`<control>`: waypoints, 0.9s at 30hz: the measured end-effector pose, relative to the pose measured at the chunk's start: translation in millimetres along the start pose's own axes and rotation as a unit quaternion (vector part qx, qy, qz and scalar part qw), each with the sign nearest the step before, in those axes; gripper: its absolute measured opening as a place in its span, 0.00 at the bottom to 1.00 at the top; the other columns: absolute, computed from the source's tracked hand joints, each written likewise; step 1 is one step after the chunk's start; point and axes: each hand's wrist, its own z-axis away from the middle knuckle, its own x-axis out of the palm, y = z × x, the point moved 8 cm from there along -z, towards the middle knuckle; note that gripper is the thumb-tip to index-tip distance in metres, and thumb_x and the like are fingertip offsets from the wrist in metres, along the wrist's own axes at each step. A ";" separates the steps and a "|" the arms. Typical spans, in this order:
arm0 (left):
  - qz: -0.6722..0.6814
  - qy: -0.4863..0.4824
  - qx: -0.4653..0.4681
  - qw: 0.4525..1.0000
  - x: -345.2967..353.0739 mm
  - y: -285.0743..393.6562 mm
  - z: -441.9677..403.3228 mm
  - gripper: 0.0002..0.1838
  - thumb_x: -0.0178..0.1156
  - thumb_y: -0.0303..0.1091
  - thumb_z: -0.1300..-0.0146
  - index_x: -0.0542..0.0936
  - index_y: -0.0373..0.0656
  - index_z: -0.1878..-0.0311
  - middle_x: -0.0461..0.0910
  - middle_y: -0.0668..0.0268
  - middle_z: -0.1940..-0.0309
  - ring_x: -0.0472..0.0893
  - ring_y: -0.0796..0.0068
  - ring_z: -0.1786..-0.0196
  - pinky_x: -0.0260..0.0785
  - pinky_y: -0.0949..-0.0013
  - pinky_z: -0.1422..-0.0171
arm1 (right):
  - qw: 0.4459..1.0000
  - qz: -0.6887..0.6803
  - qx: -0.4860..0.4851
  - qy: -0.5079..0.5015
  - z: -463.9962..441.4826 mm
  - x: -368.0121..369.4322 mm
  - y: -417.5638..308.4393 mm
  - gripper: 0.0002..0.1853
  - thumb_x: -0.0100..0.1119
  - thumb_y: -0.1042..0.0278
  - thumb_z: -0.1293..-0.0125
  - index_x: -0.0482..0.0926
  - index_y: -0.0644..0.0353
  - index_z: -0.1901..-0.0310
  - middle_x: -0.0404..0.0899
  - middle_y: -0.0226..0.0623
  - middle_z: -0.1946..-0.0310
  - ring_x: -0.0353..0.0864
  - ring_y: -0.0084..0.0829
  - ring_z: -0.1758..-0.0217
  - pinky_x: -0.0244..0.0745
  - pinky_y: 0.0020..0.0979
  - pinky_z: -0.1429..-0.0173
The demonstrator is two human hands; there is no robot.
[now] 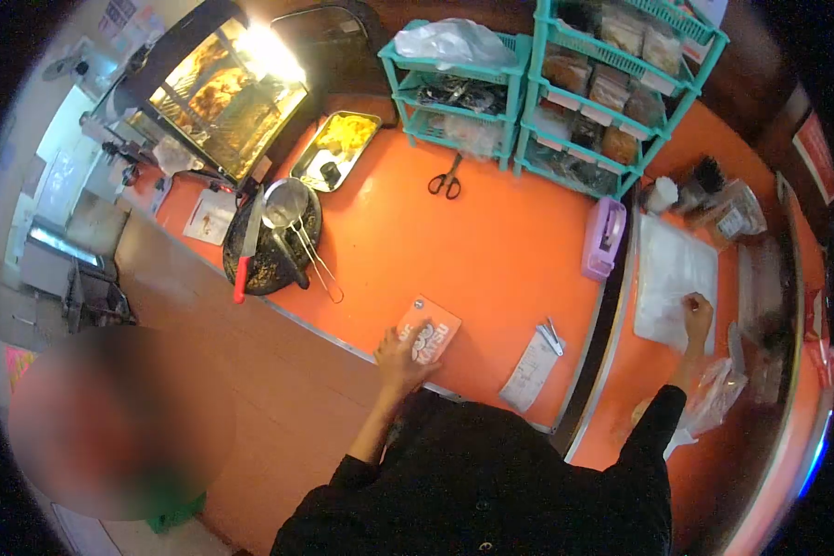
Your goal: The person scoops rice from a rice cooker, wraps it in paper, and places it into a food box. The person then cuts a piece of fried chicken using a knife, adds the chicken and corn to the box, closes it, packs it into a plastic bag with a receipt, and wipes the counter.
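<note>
My left hand (400,361) rests against the left side of an orange box (433,332) with white lettering, near the counter's front edge. Off to the right, my right hand (697,315) is over a stack of clear plastic bags (672,273), its fingers drawn together; whether a bag's edge is between them is too small to tell. Between the hands lies a paper receipt (532,371) with a stapler (550,337) on its upper end. A purple dispenser (604,238) stands left of the bags.
Black scissors (445,182) lie on the orange counter (389,250). At left are a dark pan (241,246) with strainer and red-handled knife, a food tray (310,176) and a lit display case (222,93). Teal racks (528,120) stand behind. A blurred person (120,422) is at lower left.
</note>
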 end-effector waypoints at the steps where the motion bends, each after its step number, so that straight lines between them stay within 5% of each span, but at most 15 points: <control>1: -0.020 0.009 0.003 1.000 4.2 0.0 -1.9 0.49 0.76 0.48 0.69 0.67 0.70 0.36 0.62 0.47 0.41 0.65 0.45 0.40 0.59 0.45 0.41 | 0.998 0.024 -0.057 0.029 -4.1 -8.2 -7.0 0.05 0.61 0.77 0.51 0.75 0.63 0.73 0.77 0.35 0.78 0.75 0.27 0.75 0.71 0.27 0.67; 5: -0.087 0.115 0.068 0.987 -8.1 18.1 -0.6 0.45 0.75 0.48 0.68 0.71 0.65 0.39 0.61 0.49 0.40 0.63 0.47 0.39 0.55 0.44 0.40 | 0.987 0.032 -0.130 0.085 -17.9 -10.7 0.6 0.04 0.57 0.82 0.49 0.74 0.64 0.72 0.73 0.34 0.81 0.70 0.20 0.74 0.66 0.25 0.69; 7: -0.069 0.122 0.073 0.987 -12.2 20.5 3.9 0.40 0.75 0.48 0.66 0.73 0.61 0.42 0.62 0.50 0.41 0.63 0.47 0.40 0.55 0.44 0.40 | 0.997 0.039 -0.025 -0.070 -23.5 9.5 16.1 0.06 0.60 0.80 0.52 0.74 0.63 0.72 0.74 0.33 0.80 0.70 0.20 0.75 0.67 0.25 0.69; 10: -0.047 0.153 0.087 0.983 -10.4 25.4 11.9 0.30 0.72 0.46 0.61 0.77 0.56 0.49 0.64 0.51 0.43 0.65 0.48 0.41 0.56 0.45 0.40 | 0.995 -0.001 -0.078 -0.069 -6.7 18.4 -14.9 0.08 0.64 0.77 0.56 0.74 0.62 0.73 0.74 0.32 0.80 0.70 0.20 0.75 0.68 0.26 0.68; 12: -0.047 0.181 0.094 0.978 -15.0 27.2 19.3 0.25 0.71 0.44 0.58 0.78 0.54 0.53 0.65 0.51 0.44 0.65 0.48 0.41 0.57 0.46 0.40 | 0.993 0.046 -0.005 -0.104 -10.7 22.5 -15.5 0.10 0.65 0.75 0.59 0.74 0.61 0.74 0.75 0.31 0.80 0.72 0.21 0.75 0.68 0.27 0.68; 15: 0.017 0.177 0.092 0.980 -29.4 26.8 41.7 0.18 0.68 0.41 0.54 0.79 0.52 0.57 0.67 0.52 0.46 0.67 0.50 0.43 0.60 0.48 0.41 | 0.993 0.034 0.025 -0.109 -19.3 30.4 3.3 0.09 0.65 0.72 0.57 0.73 0.62 0.76 0.77 0.37 0.79 0.76 0.29 0.73 0.70 0.30 0.67; 18: 0.017 0.187 0.076 0.979 -35.5 26.0 51.1 0.14 0.66 0.38 0.52 0.80 0.51 0.60 0.67 0.55 0.47 0.69 0.51 0.44 0.62 0.50 0.43 | 0.981 0.179 -0.001 -0.069 -29.5 22.0 7.7 0.09 0.64 0.69 0.53 0.76 0.61 0.70 0.78 0.42 0.74 0.79 0.40 0.67 0.74 0.40 0.61; 20: 0.019 0.227 0.080 0.970 -39.6 25.6 56.9 0.11 0.65 0.37 0.51 0.81 0.48 0.63 0.72 0.57 0.52 0.72 0.53 0.48 0.63 0.50 0.45 | 0.977 0.141 -0.157 -0.033 -28.8 40.1 34.5 0.05 0.58 0.72 0.51 0.75 0.63 0.74 0.76 0.51 0.73 0.77 0.47 0.67 0.70 0.42 0.63; 25: 0.004 0.227 0.120 0.967 -50.8 33.5 72.5 0.10 0.64 0.34 0.50 0.81 0.45 0.63 0.76 0.58 0.61 0.75 0.54 0.53 0.67 0.54 0.51 | 0.870 0.400 -0.264 -0.113 -85.9 88.7 134.3 0.10 0.49 0.68 0.45 0.78 0.64 0.71 0.78 0.53 0.69 0.77 0.49 0.63 0.72 0.46 0.55; 26: 0.031 0.217 0.122 0.968 -52.2 34.0 74.3 0.10 0.64 0.33 0.50 0.81 0.45 0.63 0.75 0.57 0.61 0.75 0.54 0.53 0.68 0.55 0.52 | 0.891 0.377 -0.199 -0.157 -66.3 34.7 50.7 0.11 0.44 0.70 0.41 0.76 0.65 0.71 0.78 0.51 0.68 0.78 0.48 0.64 0.72 0.45 0.58; 27: 0.038 0.196 0.138 0.970 -45.7 34.2 73.6 0.10 0.64 0.33 0.50 0.81 0.45 0.63 0.75 0.57 0.61 0.75 0.54 0.53 0.68 0.55 0.52 | 0.926 0.320 -0.145 -0.138 -72.3 21.8 49.6 0.12 0.45 0.67 0.41 0.76 0.65 0.72 0.78 0.53 0.67 0.77 0.49 0.64 0.71 0.46 0.59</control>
